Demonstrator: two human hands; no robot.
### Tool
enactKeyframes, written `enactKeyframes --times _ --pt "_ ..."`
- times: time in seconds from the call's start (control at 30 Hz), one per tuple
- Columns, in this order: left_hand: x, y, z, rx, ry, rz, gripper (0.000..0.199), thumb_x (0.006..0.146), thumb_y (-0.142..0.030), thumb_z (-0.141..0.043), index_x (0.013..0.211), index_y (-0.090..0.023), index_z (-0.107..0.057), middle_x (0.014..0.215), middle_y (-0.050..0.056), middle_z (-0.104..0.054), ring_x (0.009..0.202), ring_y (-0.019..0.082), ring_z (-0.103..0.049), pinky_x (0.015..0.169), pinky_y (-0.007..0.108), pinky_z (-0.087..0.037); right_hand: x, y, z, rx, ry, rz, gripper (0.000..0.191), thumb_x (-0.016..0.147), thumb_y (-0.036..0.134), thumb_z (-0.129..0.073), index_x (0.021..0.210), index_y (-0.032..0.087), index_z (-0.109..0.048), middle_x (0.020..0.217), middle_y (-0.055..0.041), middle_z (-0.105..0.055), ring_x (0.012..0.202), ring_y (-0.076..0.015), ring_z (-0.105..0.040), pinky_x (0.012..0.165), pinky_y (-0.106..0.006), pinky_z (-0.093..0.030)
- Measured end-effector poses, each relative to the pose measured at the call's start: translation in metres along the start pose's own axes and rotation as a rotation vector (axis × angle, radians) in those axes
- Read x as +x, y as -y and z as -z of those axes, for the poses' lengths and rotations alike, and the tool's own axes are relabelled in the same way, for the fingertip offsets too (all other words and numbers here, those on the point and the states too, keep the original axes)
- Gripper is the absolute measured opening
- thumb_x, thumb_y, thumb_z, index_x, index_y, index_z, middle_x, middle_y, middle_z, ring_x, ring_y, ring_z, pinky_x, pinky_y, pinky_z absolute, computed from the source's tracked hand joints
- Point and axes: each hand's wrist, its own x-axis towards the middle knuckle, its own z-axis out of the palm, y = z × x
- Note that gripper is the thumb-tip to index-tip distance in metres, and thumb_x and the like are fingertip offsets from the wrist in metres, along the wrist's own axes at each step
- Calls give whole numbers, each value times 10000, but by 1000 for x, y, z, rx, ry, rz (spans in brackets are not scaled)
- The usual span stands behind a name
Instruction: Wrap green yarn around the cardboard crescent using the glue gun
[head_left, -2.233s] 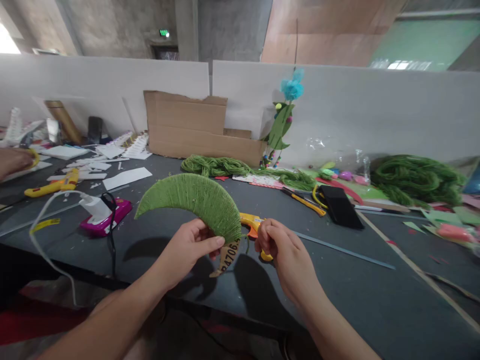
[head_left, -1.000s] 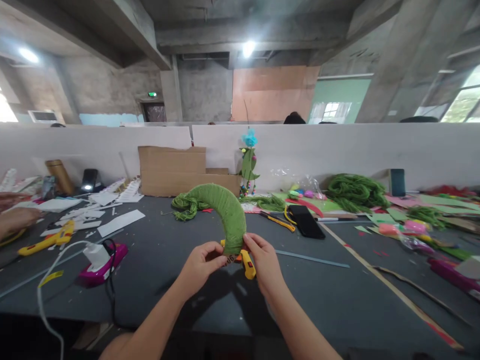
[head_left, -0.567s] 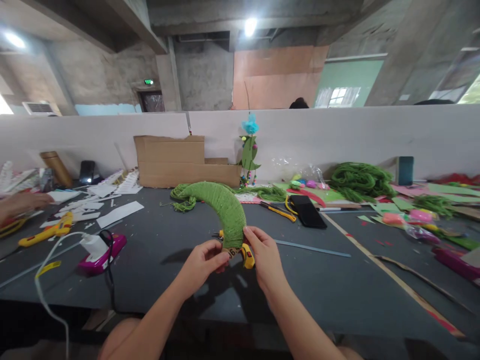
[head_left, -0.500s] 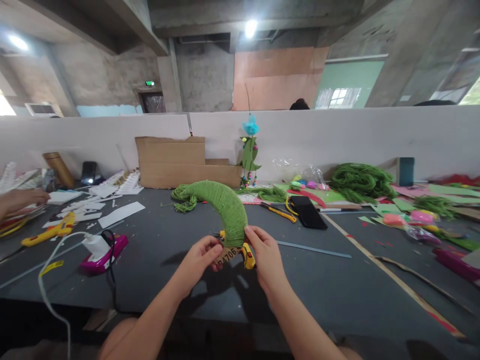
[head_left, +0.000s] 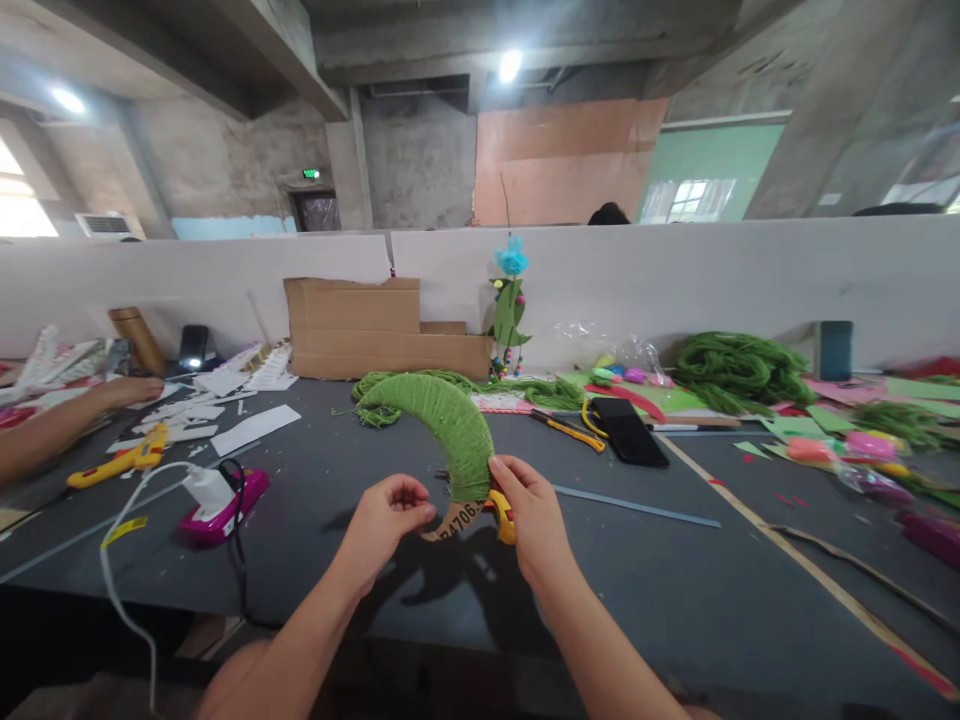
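Note:
A cardboard crescent wrapped in green yarn is held up over the dark table; its lower tip shows bare brown cardboard with printed digits. My right hand pinches its right edge near the end of the wrapping. Just left of the bare tip is my left hand, its fingers curled and thumb close to the fingertips; whether a strand lies between them is too small to make out. Behind the crescent and beside my right hand, a yellow tool is partly hidden.
Green yarn, a black phone, an orange cutter and a steel ruler lie beyond. At left are a magenta power strip, a yellow glue gun and another person's hand.
My left hand has moved slightly left, off the crescent's lower end, uncovering more bare cardboard. The other person's hand has reached further right. The view has shifted a little.

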Motion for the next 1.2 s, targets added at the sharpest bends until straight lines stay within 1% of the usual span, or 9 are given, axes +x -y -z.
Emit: enactKeyframes --times 0.17,0.33,0.4,0.47,0.57,0.67,0.8,1.0,1.2 --pt "-1 -3 5 -7 -3 -19 209 664 -322 -649 691 -159 -522 507 -61 -494 447 70 -438 455 191 -340 -1 1 -2 -21 2 2 244 684 414 -636 720 173 -651 633 -5 -615 611 -157 -549 590 -255 -425" --pt "2 3 8 -76 -90 -94 212 722 -369 -591 750 -185 -489 419 -127 -295 349 39 -265 383 165 -185 -3 -1 -4 -70 3 19 260 697 432 -622 744 178 -652 658 -11 -624 635 -165 -558 590 -251 -421" --pt "3 5 8 -78 -109 -105 231 687 -336 -632 805 -183 -506 456 -111 -385 387 54 -368 406 168 -269 -4 -3 -5 -104 -1 35 271 702 436 -619 770 177 -657 680 -19 -632 661 -172 -559 597 -252 -421" --pt "4 4 8 -87 -112 -134 319 610 -271 -697 862 -173 -529 650 -35 -566 599 108 -547 548 204 -413 -6 -4 -7 -138 -4 55 268 704 429 -619 790 179 -661 713 -24 -642 701 -181 -559 620 -257 -425" --pt "2 0 7 -117 -59 -174 329 662 -290 -658 946 -157 -557 907 52 -622 870 176 -575 783 286 -442 -11 -7 -12 -177 6 78 231 700 396 -626 790 188 -669 768 -27 -655 767 -198 -559 692 -278 -431" --pt "-2 -5 7 -52 -76 -238 251 788 -359 -512 924 -159 -579 847 35 -615 793 168 -560 743 277 -444 -14 -10 -18 -203 53 77 188 688 364 -637 759 197 -685 791 -31 -666 799 -209 -563 757 -302 -425" --pt "-3 -9 12 182 -176 -316 238 807 -374 -471 777 -165 -582 738 14 -568 705 158 -508 657 239 -413 -15 -14 -21 -233 148 41 177 648 374 -667 682 204 -699 728 -37 -676 733 -222 -578 720 -331 -442" --pt "-6 -14 17 271 -100 -327 213 810 -340 -463 712 -177 -561 656 -11 -512 642 146 -465 623 232 -370 -14 -8 -18 -237 207 29 203 641 361 -688 789 222 -702 824 -30 -688 837 -232 -591 793 -327 -428" --pt "-14 -17 14 474 189 -353 274 845 -325 -414 621 -187 -489 630 -17 -469 632 142 -455 608 233 -334 -17 5 -11 -157 158 39 278 707 396 -640 920 218 -667 878 -32 -671 876 -218 -572 751 -280 -432"
